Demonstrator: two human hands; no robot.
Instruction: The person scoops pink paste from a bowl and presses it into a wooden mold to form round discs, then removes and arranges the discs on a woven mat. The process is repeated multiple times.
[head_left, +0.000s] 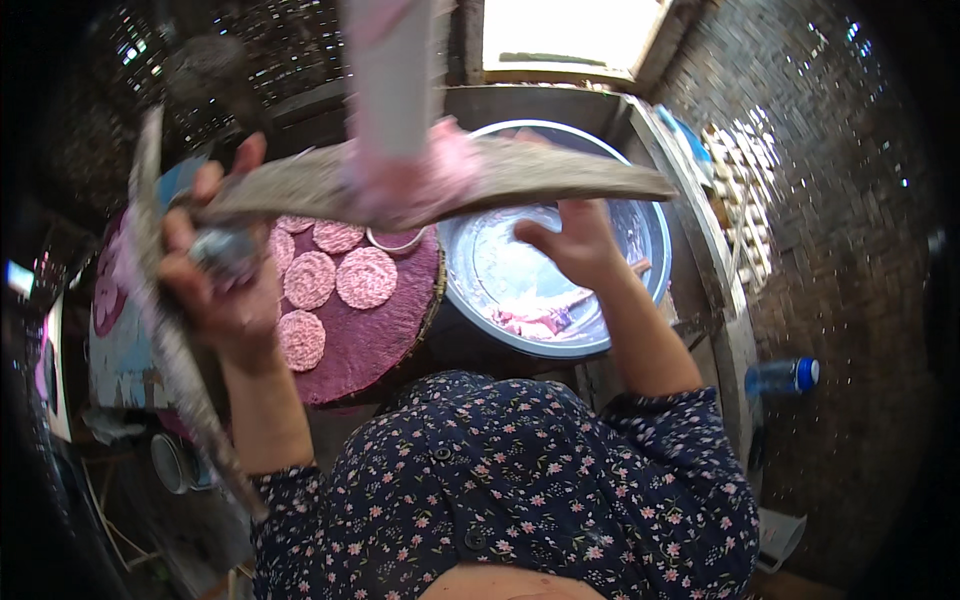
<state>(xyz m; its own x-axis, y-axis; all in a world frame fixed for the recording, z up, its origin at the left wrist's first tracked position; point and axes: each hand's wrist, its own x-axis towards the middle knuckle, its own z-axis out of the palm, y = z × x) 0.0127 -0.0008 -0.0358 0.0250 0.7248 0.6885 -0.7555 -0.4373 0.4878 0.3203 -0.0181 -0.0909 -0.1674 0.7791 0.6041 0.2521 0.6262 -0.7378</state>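
A weathered wooden crossbar (555, 169) crosses the upper view, blurred, with pink dough (450, 169) around the foot of a white tube (394, 82). My left hand (225, 285) grips a second wooden bar (176, 345), upright at the left, with a rounded metal part (223, 251) by its fingers. The crossbar's left end lies at those fingers. My right hand (585, 247) is behind the crossbar with its thumb apart; the bar hides most of its fingers, so its hold is unclear. Several coiled pink dough discs (366, 277) lie on a round purple mat (375, 337).
A large basin (555, 349) holds pink dough remnants (532, 322) beyond my right forearm. A pale ring (396, 247) lies on the mat. A wooden frame edge (697, 225) and a plastic bottle with a blue cap (784, 375) are at the right. A woven wall (847, 187) stands beyond.
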